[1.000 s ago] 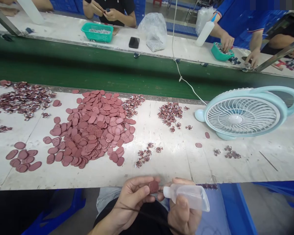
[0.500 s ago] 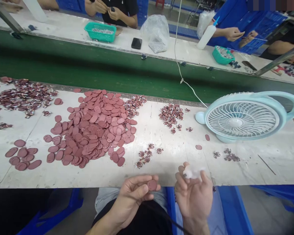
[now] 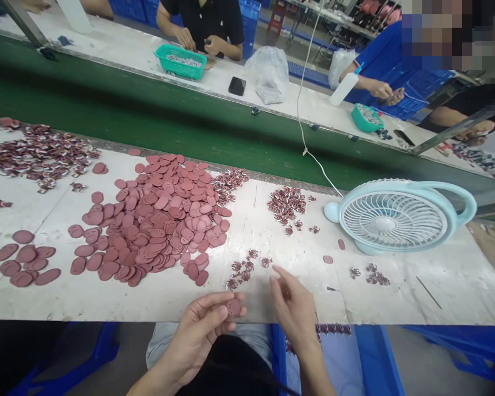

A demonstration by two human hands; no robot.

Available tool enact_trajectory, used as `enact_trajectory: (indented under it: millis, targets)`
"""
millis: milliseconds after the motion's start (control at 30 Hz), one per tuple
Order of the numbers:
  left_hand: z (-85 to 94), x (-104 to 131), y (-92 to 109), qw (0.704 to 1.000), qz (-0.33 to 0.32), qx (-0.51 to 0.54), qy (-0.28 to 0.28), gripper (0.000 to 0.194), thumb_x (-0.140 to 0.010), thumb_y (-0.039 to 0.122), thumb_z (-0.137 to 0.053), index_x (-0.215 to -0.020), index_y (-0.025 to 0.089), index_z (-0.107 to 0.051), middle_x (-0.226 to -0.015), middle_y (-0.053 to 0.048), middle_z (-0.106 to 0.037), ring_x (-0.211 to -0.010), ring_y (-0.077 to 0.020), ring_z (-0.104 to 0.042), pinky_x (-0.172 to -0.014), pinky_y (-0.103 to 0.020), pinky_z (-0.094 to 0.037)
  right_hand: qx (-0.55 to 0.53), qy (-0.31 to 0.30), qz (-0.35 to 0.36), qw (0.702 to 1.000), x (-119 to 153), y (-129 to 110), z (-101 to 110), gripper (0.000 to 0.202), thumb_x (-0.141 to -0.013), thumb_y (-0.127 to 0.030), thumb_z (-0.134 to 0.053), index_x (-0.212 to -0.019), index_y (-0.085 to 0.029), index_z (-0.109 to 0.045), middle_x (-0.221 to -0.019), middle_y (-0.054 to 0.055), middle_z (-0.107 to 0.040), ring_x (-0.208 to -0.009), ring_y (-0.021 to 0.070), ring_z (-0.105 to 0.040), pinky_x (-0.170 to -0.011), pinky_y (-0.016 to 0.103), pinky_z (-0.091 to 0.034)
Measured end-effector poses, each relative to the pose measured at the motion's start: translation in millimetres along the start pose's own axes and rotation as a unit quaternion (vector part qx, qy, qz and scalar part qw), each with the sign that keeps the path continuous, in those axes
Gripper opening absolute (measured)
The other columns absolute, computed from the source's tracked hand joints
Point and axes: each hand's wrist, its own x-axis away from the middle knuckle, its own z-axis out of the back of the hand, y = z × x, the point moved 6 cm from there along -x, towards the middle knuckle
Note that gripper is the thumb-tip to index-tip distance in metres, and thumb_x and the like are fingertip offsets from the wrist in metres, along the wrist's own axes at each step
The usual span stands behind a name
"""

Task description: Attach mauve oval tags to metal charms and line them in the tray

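Observation:
My left hand (image 3: 204, 324) pinches a reddish-brown oval disc (image 3: 233, 307) between thumb and fingers, just over the table's front edge. My right hand (image 3: 293, 311) is open, thumb and forefinger stretched forward and apart, with no object visible in it; its other fingers are partly hidden. Just ahead of its fingertips lies a small brown claw-like piece (image 3: 266, 262), beside a loose group of similar pieces (image 3: 241, 271). A large heap of oval discs (image 3: 160, 214) covers the table beyond my left hand. To the right of my right hand rests a small dark pointed thing (image 3: 333, 289).
A pale blue fan (image 3: 385, 223) stands at the right, its white cord (image 3: 309, 151) running up. More claw-like pieces (image 3: 287, 203) lie farther back. Below the table edge is a blue crate (image 3: 381, 357) with rows of pieces. Across a green divider (image 3: 190, 132), other people work.
My right hand has turned over and moved left toward the claw-like pieces; the blurred white thing it held is gone from it. My left hand keeps the disc. The view has shifted slightly.

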Motion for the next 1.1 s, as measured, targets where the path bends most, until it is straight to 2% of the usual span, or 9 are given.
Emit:
enact_trajectory:
  millis: [100,200,333,433,533,600,700,867,1100]
  targets:
    - [-2.6,2,2,1.0,0.008,-0.005,0.001,0.02,-0.081,0.023,-0.079,-0.1,0.018,-0.079,-0.115,-0.009,-0.079,-0.095,-0.0201,-0.075,-0.073,-0.021,-0.06,0.081,-0.038,0.004,0.996,-30,-2,-16,0.033,-0.085,-0.041,-0.064,-0.112,-0.023,-0.072,-0.061,-0.004,-0.06,-0.059,0.0139,-0.055,-0.06,0.027,-0.045]
    - [-1.8,5,4,1.0,0.004,-0.007,0.006,0.022,-0.081,0.024,-0.079,-0.102,0.018,-0.078,-0.113,-0.009,-0.079,-0.095,-0.0199,-0.075,-0.073,-0.021,-0.06,0.134,-0.061,0.001,0.989,-44,-1,-19,0.02,-0.083,-0.04,-0.065,-0.091,-0.023,-0.072,-0.059,-0.004,-0.061,-0.058,0.0146,-0.054,-0.06,0.027,-0.04]
    - [2.6,8,3,1.0,0.0,-0.016,0.012,0.023,-0.08,0.025,-0.079,-0.102,0.019,-0.078,-0.114,-0.01,-0.079,-0.095,-0.0195,-0.075,-0.073,-0.02,-0.059,0.161,-0.076,-0.024,0.984,-26,0,-7,0.013,-0.084,-0.035,-0.061,-0.082,-0.023,-0.065,-0.058,-0.004,-0.061,-0.056,0.0159,-0.057,-0.057,0.027,-0.039]
    - [0.8,5,-1,1.0,0.005,-0.026,-0.003,0.022,-0.08,0.026,-0.08,-0.1,0.019,-0.079,-0.117,-0.011,-0.078,-0.098,-0.0214,-0.075,-0.072,-0.021,-0.059,0.152,-0.079,-0.048,0.984,-2,3,3,0.02,-0.09,-0.039,-0.055,-0.099,-0.022,-0.06,-0.067,-0.002,-0.067,-0.057,0.0172,-0.061,-0.054,0.028,-0.044]
    - [-3.0,2,-6,0.999,0.012,-0.028,-0.012,0.022,-0.078,0.026,-0.081,-0.099,0.019,-0.079,-0.119,-0.011,-0.077,-0.099,-0.0233,-0.074,-0.071,-0.021,-0.058,0.138,-0.097,-0.055,0.984,11,9,4,0.033,-0.092,-0.044,-0.054,-0.115,-0.021,-0.056,-0.091,0.005,-0.075,-0.072,0.0196,-0.07,-0.061,0.03,-0.054]
    - [-3.5,0,-8,0.999,0.017,-0.03,-0.005,0.022,-0.077,0.026,-0.082,-0.097,0.018,-0.079,-0.118,-0.011,-0.077,-0.098,-0.0235,-0.075,-0.07,-0.021,-0.058,0.143,-0.119,-0.052,0.981,12,15,2,0.03,-0.091,-0.045,-0.055,-0.111,-0.023,-0.061,-0.094,0.005,-0.076,-0.077,0.0202,-0.072,-0.066,0.031,-0.057]
    - [-1.3,-1,-8,0.999,0.016,-0.033,0.012,0.022,-0.076,0.025,-0.083,-0.097,0.019,-0.079,-0.117,-0.01,-0.078,-0.097,-0.0229,-0.074,-0.069,-0.021,-0.058,0.171,-0.132,-0.048,0.975,9,22,3,0.028,-0.091,-0.047,-0.056,-0.103,-0.025,-0.068,-0.082,0.002,-0.075,-0.071,0.0194,-0.07,-0.064,0.031,-0.055]
    - [4.3,1,-1,0.999,0.0,-0.033,0.026,0.022,-0.078,0.025,-0.081,-0.098,0.019,-0.079,-0.118,-0.01,-0.077,-0.098,-0.0216,-0.074,-0.069,-0.022,-0.058,0.241,-0.083,-0.029,0.966,10,20,16,0.04,-0.089,-0.049,-0.058,-0.12,-0.024,-0.064,-0.091,0.004,-0.067,-0.071,0.0196,-0.064,-0.069,0.037,-0.055]
    - [2.6,4,-2,0.999,0.006,-0.04,0.035,0.023,-0.076,0.027,-0.083,-0.098,0.019,-0.08,-0.108,-0.01,-0.08,-0.096,-0.0214,-0.073,-0.068,-0.021,-0.057,0.239,-0.095,0.019,0.966,10,19,3,0.023,-0.092,-0.041,-0.057,-0.105,-0.025,-0.068,-0.1,0.005,-0.067,-0.081,0.0198,-0.067,-0.077,0.036,-0.056]
